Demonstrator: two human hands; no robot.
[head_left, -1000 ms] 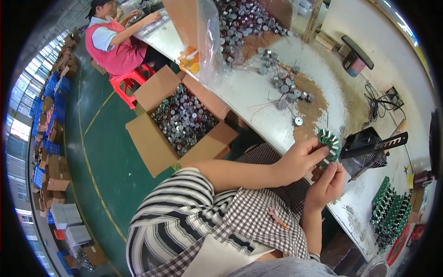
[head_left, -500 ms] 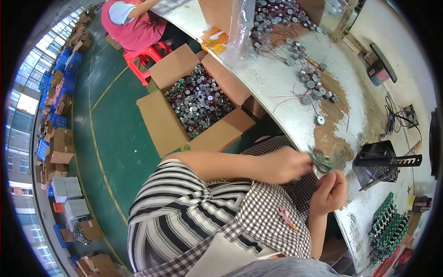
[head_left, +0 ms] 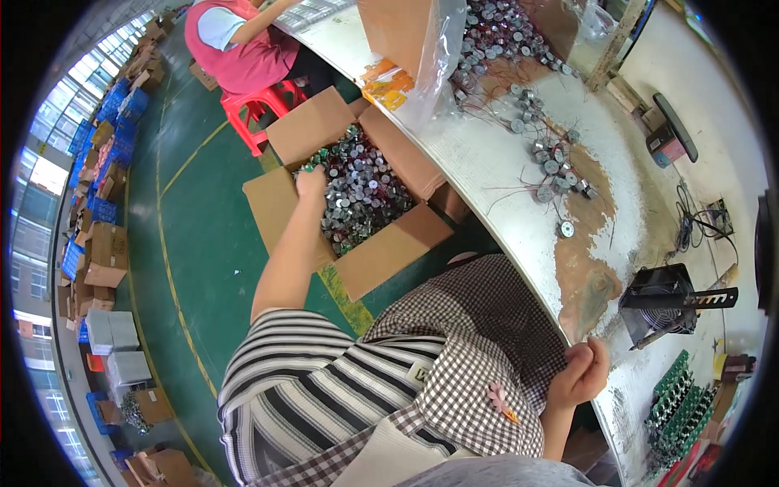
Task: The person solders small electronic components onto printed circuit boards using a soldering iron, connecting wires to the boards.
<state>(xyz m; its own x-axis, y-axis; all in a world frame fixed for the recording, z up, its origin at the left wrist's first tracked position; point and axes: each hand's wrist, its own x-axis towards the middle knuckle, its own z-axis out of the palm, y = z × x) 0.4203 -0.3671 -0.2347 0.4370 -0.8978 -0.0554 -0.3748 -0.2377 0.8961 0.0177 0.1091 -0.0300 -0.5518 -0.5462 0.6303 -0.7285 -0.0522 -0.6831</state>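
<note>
My left hand (head_left: pixel 311 182) reaches into the open cardboard box (head_left: pixel 363 297) on the floor, at the left side of its contents. Its fingers look closed, with a bit of green at their tips that is too small to name. Round metal parts with wires and green pieces (head_left: pixel 365 187) fill the box. By the table's near edge, my right hand (head_left: pixel 579 375) is raised with thumb and finger pinched together; what they hold, if anything, does not show. Closest to it on the white worktable (head_left: pixel 507 174) is a bare brown worn patch (head_left: pixel 586 284).
More round metal parts (head_left: pixel 552 166) lie wired on the table, heaped toward the back. A black fan (head_left: pixel 659 300) and green circuit boards (head_left: pixel 682 398) sit at the right. A person in a pink vest (head_left: pixel 235 53) sits on a red stool (head_left: pixel 256 114) at the far left.
My left hand has moved from the table edge, beside my right hand, to inside the box. The greenish blurred thing between the hands is gone from there. My right hand stays near its place.
</note>
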